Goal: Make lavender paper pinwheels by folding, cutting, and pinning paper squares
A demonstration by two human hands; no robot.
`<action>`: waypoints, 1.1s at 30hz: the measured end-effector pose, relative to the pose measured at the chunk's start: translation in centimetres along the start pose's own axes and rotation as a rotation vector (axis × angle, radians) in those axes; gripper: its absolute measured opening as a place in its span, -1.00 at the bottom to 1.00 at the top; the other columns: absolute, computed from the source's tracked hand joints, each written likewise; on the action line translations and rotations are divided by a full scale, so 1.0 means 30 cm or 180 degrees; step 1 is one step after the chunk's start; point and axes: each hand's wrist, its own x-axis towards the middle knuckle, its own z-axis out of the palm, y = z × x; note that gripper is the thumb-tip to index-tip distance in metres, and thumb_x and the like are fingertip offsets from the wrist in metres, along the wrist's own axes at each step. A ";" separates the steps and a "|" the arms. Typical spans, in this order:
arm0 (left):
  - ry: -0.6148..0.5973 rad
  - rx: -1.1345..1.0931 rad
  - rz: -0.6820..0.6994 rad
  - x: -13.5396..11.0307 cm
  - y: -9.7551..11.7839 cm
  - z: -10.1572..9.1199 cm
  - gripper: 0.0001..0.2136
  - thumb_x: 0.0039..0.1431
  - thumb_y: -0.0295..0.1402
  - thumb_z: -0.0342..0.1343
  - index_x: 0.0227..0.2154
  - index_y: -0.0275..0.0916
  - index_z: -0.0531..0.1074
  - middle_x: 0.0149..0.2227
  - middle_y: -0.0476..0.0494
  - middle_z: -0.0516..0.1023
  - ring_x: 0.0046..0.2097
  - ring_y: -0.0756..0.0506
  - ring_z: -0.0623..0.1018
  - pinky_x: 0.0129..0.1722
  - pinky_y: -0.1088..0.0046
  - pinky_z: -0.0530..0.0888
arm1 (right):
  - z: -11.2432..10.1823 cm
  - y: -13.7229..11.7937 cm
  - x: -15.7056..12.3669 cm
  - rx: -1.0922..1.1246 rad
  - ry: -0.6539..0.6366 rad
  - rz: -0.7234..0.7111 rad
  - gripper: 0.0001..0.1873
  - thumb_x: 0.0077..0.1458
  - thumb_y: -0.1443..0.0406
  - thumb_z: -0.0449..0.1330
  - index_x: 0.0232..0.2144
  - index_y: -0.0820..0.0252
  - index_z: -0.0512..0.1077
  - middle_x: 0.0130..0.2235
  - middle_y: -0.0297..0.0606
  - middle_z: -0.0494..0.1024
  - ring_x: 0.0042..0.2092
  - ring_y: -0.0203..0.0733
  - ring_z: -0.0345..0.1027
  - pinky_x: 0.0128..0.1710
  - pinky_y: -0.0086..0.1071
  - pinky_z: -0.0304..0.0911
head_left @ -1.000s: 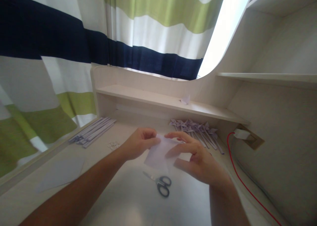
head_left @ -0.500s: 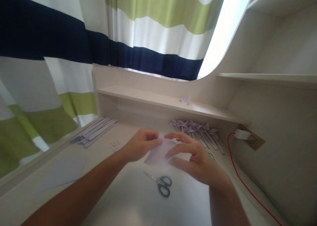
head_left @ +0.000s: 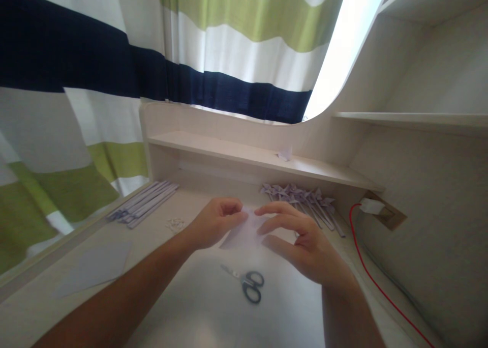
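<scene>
A small sheet of pale paper [head_left: 244,231] is held up over the desk between my hands. My left hand [head_left: 219,223] pinches its upper left corner between thumb and fingers. At the paper's right side is my right hand [head_left: 293,238], its fingers spread and curved; the fingertips lie at or near the paper's edge, and I cannot tell whether they touch it. Below the paper, a pair of scissors [head_left: 247,284] with dark handles lies on the desk, handles to the right.
Rolled paper sticks [head_left: 145,203] lie at the back left, beside a small heap of pale bits [head_left: 175,225]. Paper pinwheels on sticks [head_left: 301,198] lie at the back right. Paper sheets [head_left: 95,266] rest at the left. A red cable [head_left: 366,266] runs down the right side.
My right hand's fingers have opened a little, the thumb drawing slightly away from the paper. My left hand keeps its pinch, and the scissors have not moved.
</scene>
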 end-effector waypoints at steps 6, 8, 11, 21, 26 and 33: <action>0.0085 0.0067 0.0018 0.001 0.007 0.003 -0.75 0.15 -0.23 0.20 -0.52 -0.30 0.50 -0.52 0.01 0.44 -0.45 0.01 0.40 -0.46 0.52 0.31 | 0.000 -0.001 0.001 0.0057 -0.0062 -0.0050 -0.89 0.29 0.32 0.30 -0.20 -0.01 0.64 0.05 -0.24 0.58 0.10 -0.11 0.46 0.16 -0.17 0.32; 0.0066 0.0048 0.0040 0.000 0.008 0.002 -0.74 0.16 -0.23 0.21 -0.52 -0.31 0.49 -0.53 0.02 0.42 -0.45 0.01 0.39 -0.45 0.52 0.30 | 0.003 0.000 0.003 0.0115 -0.0059 -0.0063 -0.88 0.31 0.31 0.28 -0.19 0.00 0.64 0.04 -0.24 0.58 0.09 -0.12 0.46 0.15 -0.18 0.33; -0.0023 -0.0010 0.0076 -0.003 0.009 0.000 -0.75 0.18 -0.23 0.21 -0.48 -0.32 0.52 -0.51 0.00 0.45 -0.44 0.02 0.39 -0.43 0.52 0.31 | 0.009 0.004 0.005 0.0169 0.0029 -0.0056 -0.87 0.33 0.29 0.26 -0.16 0.01 0.63 0.03 -0.23 0.59 0.08 -0.12 0.47 0.13 -0.19 0.34; -0.0123 -0.0019 0.0228 -0.028 0.035 0.007 -0.76 0.22 -0.25 0.22 -0.44 -0.32 0.58 -0.47 -0.04 0.52 -0.41 0.00 0.44 -0.42 0.53 0.34 | 0.016 0.027 0.007 -0.0130 0.0128 0.0121 -0.86 0.34 0.25 0.26 -0.15 -0.01 0.64 0.10 -0.21 0.55 0.11 -0.09 0.45 0.16 -0.14 0.31; -0.0069 0.0126 0.0271 -0.032 0.040 0.009 -0.76 0.22 -0.23 0.23 -0.43 -0.31 0.59 -0.45 -0.06 0.54 -0.40 -0.02 0.47 -0.45 0.53 0.35 | 0.013 0.033 0.007 -0.0151 0.0075 0.0148 -0.87 0.34 0.26 0.25 -0.17 0.00 0.64 0.10 -0.21 0.55 0.09 -0.10 0.46 0.16 -0.14 0.31; -0.0042 0.0129 0.0211 -0.029 0.041 0.003 -0.75 0.22 -0.21 0.22 -0.40 -0.32 0.61 -0.44 -0.09 0.58 -0.41 -0.03 0.49 -0.44 0.51 0.38 | 0.008 0.026 0.005 -0.0094 0.0014 0.0124 -0.88 0.33 0.28 0.26 -0.20 0.02 0.63 0.10 -0.22 0.55 0.08 -0.11 0.47 0.16 -0.16 0.30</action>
